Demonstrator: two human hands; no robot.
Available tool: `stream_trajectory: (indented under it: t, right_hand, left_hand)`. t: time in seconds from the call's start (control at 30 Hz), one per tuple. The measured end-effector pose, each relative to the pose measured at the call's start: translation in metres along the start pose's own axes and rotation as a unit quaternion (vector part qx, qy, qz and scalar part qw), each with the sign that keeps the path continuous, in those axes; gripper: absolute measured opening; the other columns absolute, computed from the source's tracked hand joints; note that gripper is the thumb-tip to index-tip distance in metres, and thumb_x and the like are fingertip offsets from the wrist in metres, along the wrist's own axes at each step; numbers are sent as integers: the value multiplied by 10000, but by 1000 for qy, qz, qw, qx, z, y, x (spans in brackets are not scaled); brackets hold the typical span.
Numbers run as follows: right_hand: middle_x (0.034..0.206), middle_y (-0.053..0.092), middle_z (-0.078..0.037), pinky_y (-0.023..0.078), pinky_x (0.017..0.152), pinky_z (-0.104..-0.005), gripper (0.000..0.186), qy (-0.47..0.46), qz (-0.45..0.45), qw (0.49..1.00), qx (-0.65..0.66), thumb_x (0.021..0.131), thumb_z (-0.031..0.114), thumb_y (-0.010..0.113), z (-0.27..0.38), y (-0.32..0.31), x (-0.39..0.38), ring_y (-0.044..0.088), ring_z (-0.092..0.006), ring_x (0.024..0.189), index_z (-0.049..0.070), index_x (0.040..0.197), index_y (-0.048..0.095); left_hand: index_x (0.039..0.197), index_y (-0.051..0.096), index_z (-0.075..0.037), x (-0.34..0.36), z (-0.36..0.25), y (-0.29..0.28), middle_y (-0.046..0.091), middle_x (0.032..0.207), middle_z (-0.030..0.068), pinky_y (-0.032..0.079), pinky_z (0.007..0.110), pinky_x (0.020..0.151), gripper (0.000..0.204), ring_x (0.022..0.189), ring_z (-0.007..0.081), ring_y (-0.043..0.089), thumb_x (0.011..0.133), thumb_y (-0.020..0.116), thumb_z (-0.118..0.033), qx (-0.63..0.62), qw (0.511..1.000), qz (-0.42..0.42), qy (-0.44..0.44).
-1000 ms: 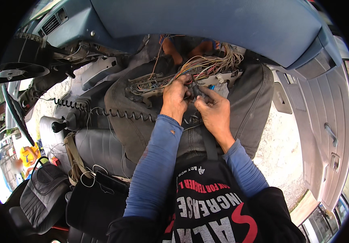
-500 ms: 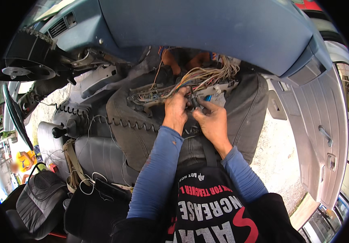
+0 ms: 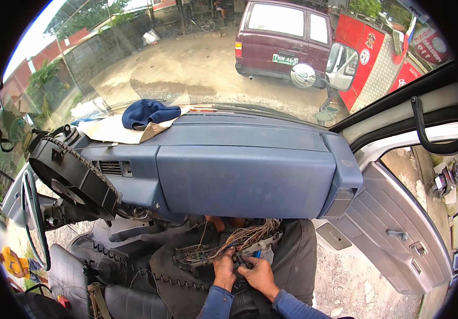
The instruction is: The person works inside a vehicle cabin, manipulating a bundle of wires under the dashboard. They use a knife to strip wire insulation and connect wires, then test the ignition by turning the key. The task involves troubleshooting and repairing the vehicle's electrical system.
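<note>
A wiring harness (image 3: 250, 234), a bundle of thin tan, red and yellowish wires, lies across my lap on a pale bracket-like frame. My left hand (image 3: 224, 270) is closed at its near edge, fingertips pinched on the wires. Close beside it, my right hand (image 3: 259, 275) grips a small black tool (image 3: 244, 261) whose tip points toward the left fingertips; its exact kind is too small to tell. Something blue (image 3: 257, 254) shows behind my right fingers. A coiled black cord (image 3: 181, 282) runs over my thigh toward my hands.
Above my knees juts the blue dashboard (image 3: 239, 181), with a cap (image 3: 149, 113) on top. The steering wheel (image 3: 36, 223) and gear lever (image 3: 91, 268) are at left. An open door (image 3: 393, 228) stands at right. Outside, a maroon vehicle (image 3: 276, 48) is parked ahead.
My view has tilted up, bringing the dashboard top, windshield and yard into sight, and my hands now appear lower. Both hands stay together at the harness with much the same grip.
</note>
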State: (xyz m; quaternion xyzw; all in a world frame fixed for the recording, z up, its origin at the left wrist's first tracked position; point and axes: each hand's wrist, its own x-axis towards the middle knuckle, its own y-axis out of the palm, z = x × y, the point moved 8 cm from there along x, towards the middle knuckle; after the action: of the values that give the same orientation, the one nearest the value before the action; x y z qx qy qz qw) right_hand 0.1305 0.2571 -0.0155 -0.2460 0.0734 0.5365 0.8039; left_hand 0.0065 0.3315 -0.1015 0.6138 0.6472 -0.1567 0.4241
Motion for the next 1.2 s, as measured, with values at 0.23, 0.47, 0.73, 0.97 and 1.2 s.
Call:
stream_trajectory:
  t: [0.23,0.47,0.73,0.97,1.2]
  right_hand:
    - [660,650,-20,458,545,-282,446,12,20,1000,-20,860,170,764,17,-6,-16,546,-54,594,-84,1224,722]
    - [837,555,33,322,478,-255,567,128,105,931,325,953,163,639,-16,-26,-14,370,-50,560,-40,1468,517]
    - [873,637,-64,409,511,-264,396,17,39,995,88,1020,83,513,1,-53,9,489,-70,586,-78,1375,586]
    - [948,749,-225,555,794,-417,174,-119,25,981,-154,922,52,675,36,-26,54,744,-386,902,-35,1073,681]
    - [986,728,-232,541,848,-468,185,-272,25,943,-189,887,78,683,66,-12,58,693,-436,962,-30,1034,714]
  left_hand:
    - [1380,601,27,-44,-16,15,679,1211,118,600,336,761,509,1042,220,694,901,766,-5,44,991,127,-18]
    - [1431,520,63,-40,-8,22,711,1120,189,638,372,669,562,806,247,731,916,740,9,-9,992,115,-43]
    - [1498,466,54,-37,-11,19,701,1125,195,645,411,682,659,837,298,736,901,743,20,-2,995,96,-24]
    - [1399,551,80,-35,-11,22,721,966,170,623,383,579,552,689,245,714,873,720,64,-9,995,94,-19]
    - [1392,555,88,-31,-10,21,719,959,178,622,376,573,542,673,249,710,872,708,77,-14,994,104,-21]
